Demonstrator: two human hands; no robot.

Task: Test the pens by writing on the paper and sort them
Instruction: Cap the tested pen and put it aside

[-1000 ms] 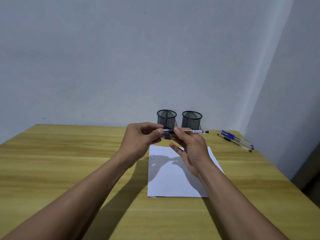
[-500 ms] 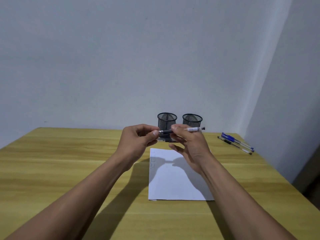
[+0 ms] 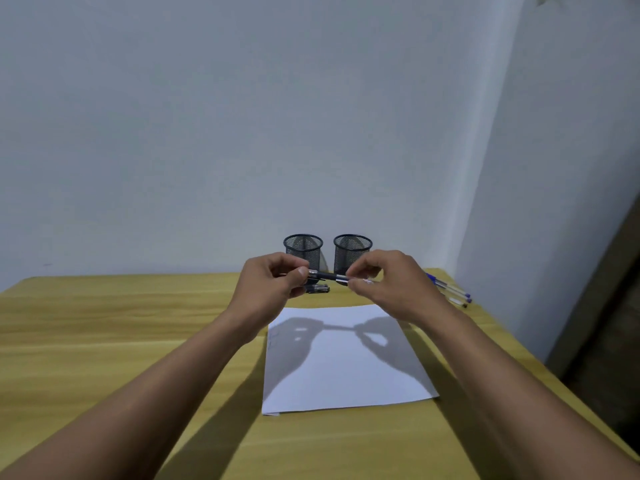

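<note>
I hold a dark pen [image 3: 327,276] level above the far edge of the white paper [image 3: 346,362]. My left hand [image 3: 268,289] pinches its left end and my right hand [image 3: 393,289] pinches its right end. Whether the cap is on or coming off, I cannot tell. A short dark pen-like piece [image 3: 317,289] lies on the table under the held pen. Behind the hands stand two black mesh cups, the left cup [image 3: 303,249] and the right cup [image 3: 352,249]. Faint marks show at the paper's left edge.
Several pens [image 3: 450,293] with blue and dark caps lie at the table's far right, close to the side wall. The yellow wooden table [image 3: 104,341] ends at the back wall and drops off at its right edge.
My hands have drawn apart along the pen, and the right hand has shifted to the right. The pen now spans the gap between them. The view has tilted slightly.
</note>
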